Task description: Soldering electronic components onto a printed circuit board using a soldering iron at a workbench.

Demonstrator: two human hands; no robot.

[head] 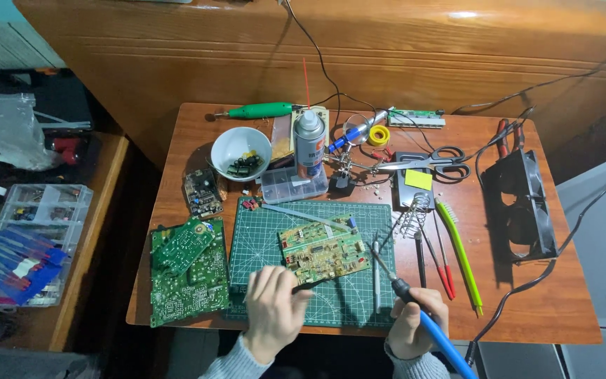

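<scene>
Your left hand is curled shut on a thin dark tool whose tip reaches the near edge of the yellow-green rectangular circuit board. That board lies tilted on the dark green gridded cutting mat, component side up, studded with small dark parts. Your right hand is clenched on the blue-handled soldering iron; its black collar and slim metal tip angle up and left toward the board's right corner, just short of it.

Beside the iron a slim silver metal probe lies on the mat. Right of the mat stand a coiled wire iron stand and a row of slender tools: black and red ones, plus a yellow-green brush. Left of the mat two green circuit boards overlap, the smaller on the larger.

Farther back on the brown wooden table: a white round bowl holding small components, a clear plastic parts box, a silver spray can, black-handled scissors and a yellow sticky pad. A black square fan sits at the right edge.
</scene>
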